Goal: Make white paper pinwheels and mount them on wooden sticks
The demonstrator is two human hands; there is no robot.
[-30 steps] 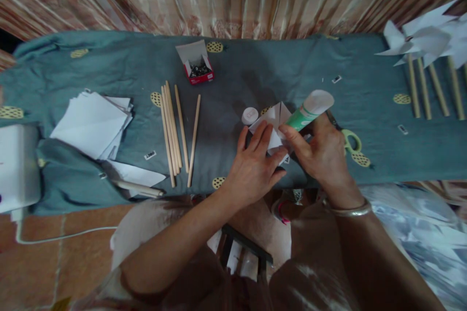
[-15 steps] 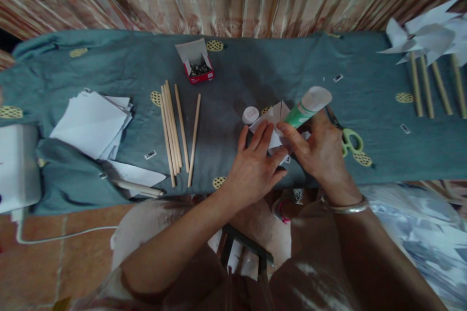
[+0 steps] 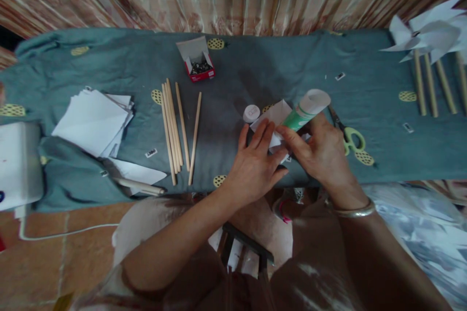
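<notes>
My left hand (image 3: 255, 165) lies flat with its fingers stretched out on a folded white paper piece (image 3: 276, 115) on the teal cloth (image 3: 120, 58). My right hand (image 3: 323, 153) is closed round a green and white glue tube (image 3: 305, 109), whose tip points down at the paper under my left fingers. A small white cap (image 3: 251, 113) sits just left of the paper. Part of the paper is hidden by both hands.
Several wooden sticks (image 3: 178, 129) lie left of my hands, a stack of white paper squares (image 3: 93, 121) further left. A red box of pins (image 3: 199, 65) stands at the back. Green-handled scissors (image 3: 348, 137) lie right of my hand. Finished paper pinwheels (image 3: 430, 39) lie far right.
Both hands have stayed almost still on the paper; the glue tube tilted and shifted slightly left. The view drifted a little.
</notes>
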